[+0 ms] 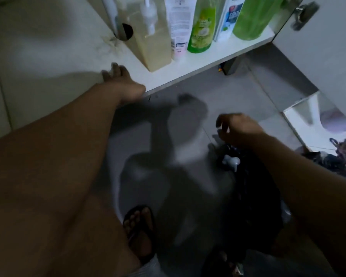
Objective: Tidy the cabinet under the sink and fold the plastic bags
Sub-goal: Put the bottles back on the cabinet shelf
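The white cabinet floor [208, 56] under the sink runs across the top of the view. On it stand a clear pump bottle of yellowish liquid [150, 43], a white tube [179, 27], a green refill pouch [202, 31] and a large green bottle [254, 17]. My left hand [122, 84] rests flat on the shelf's front edge, fingers spread, holding nothing. My right hand [238, 130] hovers over a dark plastic bag [252, 192] on the floor, fingers loosely curled and apart. A white pump head [231, 161] pokes out of the bag.
A drain pipe [113, 15] passes through a hole at the cabinet's back. The open cabinet door [328, 47] hangs at the right. A pile of mixed items [336, 156] lies at the right on the grey tiled floor [188, 166]. My sandalled foot [140, 230] is below.
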